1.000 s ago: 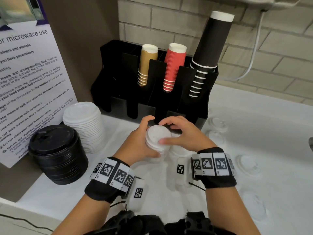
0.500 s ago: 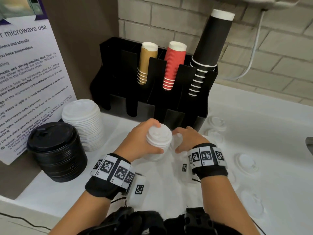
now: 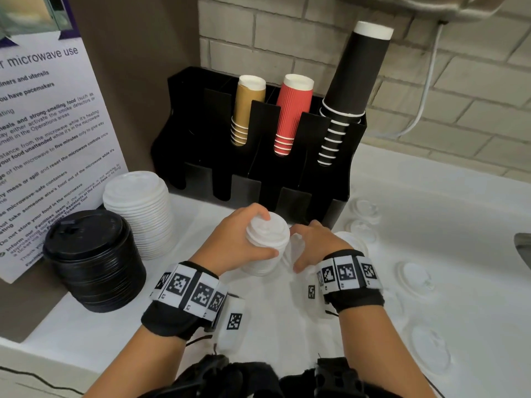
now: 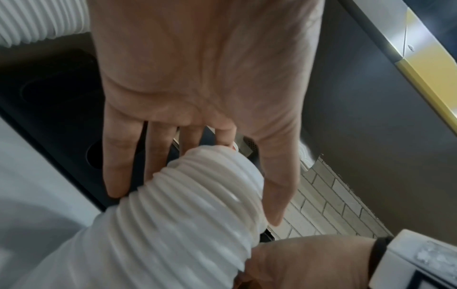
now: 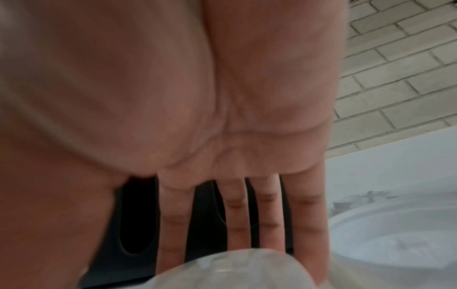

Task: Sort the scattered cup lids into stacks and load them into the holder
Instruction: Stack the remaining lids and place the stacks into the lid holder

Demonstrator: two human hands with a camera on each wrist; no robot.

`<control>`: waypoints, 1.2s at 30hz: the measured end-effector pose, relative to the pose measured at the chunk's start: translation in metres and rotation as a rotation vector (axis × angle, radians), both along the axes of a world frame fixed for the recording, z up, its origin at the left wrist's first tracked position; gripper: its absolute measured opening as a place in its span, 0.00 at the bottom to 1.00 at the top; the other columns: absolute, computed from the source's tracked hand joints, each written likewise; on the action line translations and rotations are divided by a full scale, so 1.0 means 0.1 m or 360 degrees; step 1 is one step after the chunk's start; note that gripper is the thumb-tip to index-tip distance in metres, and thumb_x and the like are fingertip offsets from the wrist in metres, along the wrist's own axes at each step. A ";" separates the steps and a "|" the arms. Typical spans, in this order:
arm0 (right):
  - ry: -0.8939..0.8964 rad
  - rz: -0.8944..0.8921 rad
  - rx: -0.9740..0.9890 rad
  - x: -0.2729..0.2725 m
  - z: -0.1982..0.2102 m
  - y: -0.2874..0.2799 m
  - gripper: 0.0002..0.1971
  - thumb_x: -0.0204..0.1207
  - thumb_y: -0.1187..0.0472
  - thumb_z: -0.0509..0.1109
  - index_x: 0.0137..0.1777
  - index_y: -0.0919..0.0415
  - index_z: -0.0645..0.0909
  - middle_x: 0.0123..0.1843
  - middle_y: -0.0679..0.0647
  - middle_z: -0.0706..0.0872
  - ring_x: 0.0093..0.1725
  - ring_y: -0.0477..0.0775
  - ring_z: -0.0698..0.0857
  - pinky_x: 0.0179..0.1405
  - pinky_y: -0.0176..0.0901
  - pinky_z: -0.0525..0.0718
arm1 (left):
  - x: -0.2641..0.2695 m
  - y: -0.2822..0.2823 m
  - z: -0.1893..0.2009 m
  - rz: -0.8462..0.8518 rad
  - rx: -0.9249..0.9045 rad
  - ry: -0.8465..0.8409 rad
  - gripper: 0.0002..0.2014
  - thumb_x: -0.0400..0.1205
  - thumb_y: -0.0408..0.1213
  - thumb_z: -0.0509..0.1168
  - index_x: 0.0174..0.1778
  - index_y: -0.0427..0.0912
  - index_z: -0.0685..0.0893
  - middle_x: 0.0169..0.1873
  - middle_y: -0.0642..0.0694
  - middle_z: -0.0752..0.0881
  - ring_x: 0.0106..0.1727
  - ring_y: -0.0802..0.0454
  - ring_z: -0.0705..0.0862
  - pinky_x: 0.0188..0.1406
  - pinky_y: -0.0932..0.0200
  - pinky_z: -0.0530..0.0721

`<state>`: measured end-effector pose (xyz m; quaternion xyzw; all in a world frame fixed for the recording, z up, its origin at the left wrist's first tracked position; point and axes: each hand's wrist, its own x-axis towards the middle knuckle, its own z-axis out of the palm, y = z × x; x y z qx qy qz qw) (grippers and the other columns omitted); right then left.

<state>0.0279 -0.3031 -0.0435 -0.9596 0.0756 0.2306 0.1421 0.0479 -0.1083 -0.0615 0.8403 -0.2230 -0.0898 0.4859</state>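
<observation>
The left hand (image 3: 238, 242) is gripping a short stack of small white lids (image 3: 265, 245), fingers and thumb curling around its ribbed side, just in front of the black holder (image 3: 201, 133) on the white surface (image 3: 431, 225). The right hand (image 3: 316, 245) is lying just beside that stack with its fingers extended over a clear lid (image 3: 296, 248); whether it is actually holding the lid cannot be told.

The holder is standing against the brick wall, and three of its rear slots are carrying upside-down cups: a tan stack (image 3: 247, 107), a red ribbed stack (image 3: 291, 113) and a tall black stack (image 3: 349, 90). Its left slots and its low front pockets are showing only dark interiors.

To the left, a stack of larger white lids (image 3: 138, 211) is sitting beside a stack of black lids (image 3: 92, 259). Loose clear lids (image 3: 413, 277) are lying scattered on the surface to the right.
</observation>
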 end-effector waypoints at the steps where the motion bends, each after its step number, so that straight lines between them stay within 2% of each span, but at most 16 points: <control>1: -0.0019 0.0001 -0.0008 0.00 0.00 0.00 0.41 0.61 0.60 0.82 0.74 0.42 0.69 0.66 0.55 0.68 0.69 0.62 0.71 0.62 0.62 0.82 | 0.00 0.00 0.00 0.0002 0.0000 -0.0003 0.27 0.66 0.44 0.82 0.55 0.61 0.75 0.60 0.55 0.79 0.60 0.50 0.78 0.53 0.55 0.82; 6: -0.0262 -0.0116 0.0057 -0.02 0.20 -0.13 0.37 0.63 0.57 0.80 0.72 0.46 0.68 0.67 0.54 0.68 0.68 0.61 0.72 0.64 0.55 0.79 | -0.01 0.01 0.00 0.0000 -0.0010 -0.0021 0.26 0.66 0.42 0.82 0.54 0.58 0.76 0.58 0.55 0.80 0.59 0.51 0.78 0.52 0.56 0.82; 10: -0.0681 -0.0151 0.0322 0.01 0.57 -0.11 0.35 0.62 0.53 0.80 0.69 0.48 0.69 0.62 0.54 0.74 0.59 0.57 0.77 0.54 0.49 0.80 | -0.02 0.04 -0.01 0.0000 -0.0020 -0.0008 0.26 0.67 0.43 0.82 0.55 0.58 0.76 0.58 0.56 0.80 0.58 0.54 0.79 0.53 0.58 0.81; 12: -0.0857 -0.0007 0.0520 0.05 0.78 0.03 0.31 0.62 0.55 0.80 0.64 0.49 0.72 0.58 0.52 0.78 0.55 0.53 0.79 0.50 0.47 0.81 | -0.02 0.05 -0.03 -0.0010 -0.0067 0.0008 0.26 0.68 0.44 0.81 0.57 0.58 0.77 0.59 0.58 0.80 0.59 0.56 0.78 0.58 0.59 0.79; 15: -0.0931 0.0281 0.0685 0.17 1.07 0.39 0.24 0.64 0.56 0.80 0.58 0.47 0.75 0.57 0.48 0.80 0.51 0.42 0.79 0.45 0.36 0.77 | -0.02 0.07 -0.07 -0.0020 -0.0117 0.0002 0.25 0.69 0.44 0.80 0.58 0.58 0.78 0.60 0.57 0.80 0.60 0.58 0.78 0.60 0.62 0.77; 20: -0.0857 0.0749 0.0777 0.43 1.36 1.15 0.19 0.68 0.52 0.79 0.57 0.47 0.79 0.60 0.48 0.82 0.54 0.46 0.81 0.48 0.35 0.80 | -0.01 0.03 -0.13 -0.0027 -0.0160 0.0035 0.31 0.67 0.43 0.82 0.65 0.57 0.78 0.63 0.51 0.83 0.65 0.52 0.81 0.68 0.53 0.78; 21: -0.0833 0.0830 0.0746 0.50 1.38 1.32 0.19 0.68 0.51 0.78 0.58 0.48 0.80 0.60 0.48 0.82 0.55 0.46 0.81 0.50 0.36 0.80 | -0.02 0.06 -0.17 -0.0006 -0.0203 0.0093 0.29 0.66 0.43 0.82 0.62 0.58 0.80 0.60 0.54 0.85 0.64 0.54 0.82 0.66 0.56 0.80; 23: -0.0794 0.0967 0.0647 0.62 1.38 1.61 0.19 0.69 0.50 0.77 0.60 0.49 0.81 0.61 0.48 0.82 0.58 0.48 0.80 0.55 0.39 0.81 | 0.00 0.08 -0.24 0.0001 -0.0225 0.0256 0.24 0.67 0.40 0.82 0.49 0.67 0.77 0.46 0.66 0.84 0.54 0.67 0.82 0.49 0.78 0.80; 24: -0.0774 0.1025 0.0587 0.67 1.36 1.73 0.19 0.70 0.50 0.77 0.60 0.50 0.81 0.61 0.48 0.82 0.60 0.49 0.80 0.57 0.40 0.80 | 0.01 0.07 -0.26 0.0031 -0.0215 0.0343 0.24 0.69 0.41 0.82 0.47 0.68 0.75 0.44 0.68 0.80 0.51 0.71 0.80 0.40 0.85 0.75; 25: -0.0751 0.1066 0.0528 0.72 1.34 1.83 0.20 0.70 0.50 0.76 0.61 0.51 0.81 0.61 0.48 0.82 0.60 0.49 0.79 0.58 0.40 0.79 | 0.03 0.06 -0.28 0.0065 -0.0105 0.0384 0.23 0.70 0.45 0.81 0.51 0.67 0.75 0.47 0.67 0.78 0.52 0.70 0.80 0.38 0.87 0.72; 26: -0.0731 0.1098 0.0475 0.76 1.30 1.91 0.20 0.71 0.50 0.76 0.62 0.52 0.81 0.60 0.48 0.81 0.61 0.49 0.79 0.57 0.40 0.78 | 0.04 0.05 -0.27 0.0078 0.0046 0.0370 0.27 0.70 0.51 0.80 0.60 0.64 0.74 0.55 0.63 0.79 0.59 0.63 0.79 0.46 0.85 0.70; 27: -0.0708 0.1122 0.0431 0.80 1.27 1.97 0.20 0.71 0.50 0.76 0.62 0.54 0.82 0.59 0.47 0.80 0.60 0.48 0.78 0.55 0.38 0.76 | 0.06 0.04 -0.28 0.0071 0.0209 0.0321 0.35 0.70 0.56 0.78 0.71 0.58 0.71 0.64 0.56 0.77 0.67 0.55 0.76 0.55 0.77 0.69; 29: -0.0669 0.1144 0.0367 0.87 1.20 2.08 0.21 0.72 0.50 0.75 0.62 0.55 0.82 0.55 0.47 0.77 0.57 0.47 0.76 0.51 0.37 0.72 | 0.07 0.04 -0.28 0.0032 0.0351 0.0287 0.42 0.72 0.59 0.74 0.78 0.49 0.66 0.73 0.47 0.73 0.73 0.46 0.72 0.64 0.62 0.69; 31: -0.0644 0.1148 0.0325 0.91 1.16 2.16 0.21 0.71 0.50 0.75 0.63 0.55 0.82 0.54 0.47 0.76 0.54 0.47 0.75 0.49 0.36 0.72 | 0.09 0.06 -0.27 -0.0038 0.0336 0.0359 0.41 0.72 0.60 0.73 0.78 0.47 0.66 0.72 0.47 0.73 0.73 0.45 0.72 0.66 0.57 0.70; 33: -0.0615 0.1163 0.0294 0.94 1.12 2.23 0.21 0.72 0.51 0.75 0.63 0.55 0.82 0.54 0.48 0.77 0.55 0.49 0.77 0.48 0.37 0.73 | 0.10 0.09 -0.27 -0.0068 0.0309 0.0434 0.44 0.67 0.63 0.70 0.77 0.46 0.67 0.67 0.48 0.75 0.70 0.45 0.74 0.66 0.54 0.74; 36: -0.0578 0.1218 0.0211 0.96 1.06 2.28 0.21 0.73 0.52 0.75 0.65 0.56 0.80 0.63 0.52 0.81 0.62 0.52 0.79 0.53 0.37 0.75 | 0.10 0.11 -0.28 -0.0051 0.0287 0.0438 0.37 0.71 0.58 0.71 0.71 0.44 0.70 0.57 0.47 0.76 0.66 0.42 0.77 0.60 0.53 0.76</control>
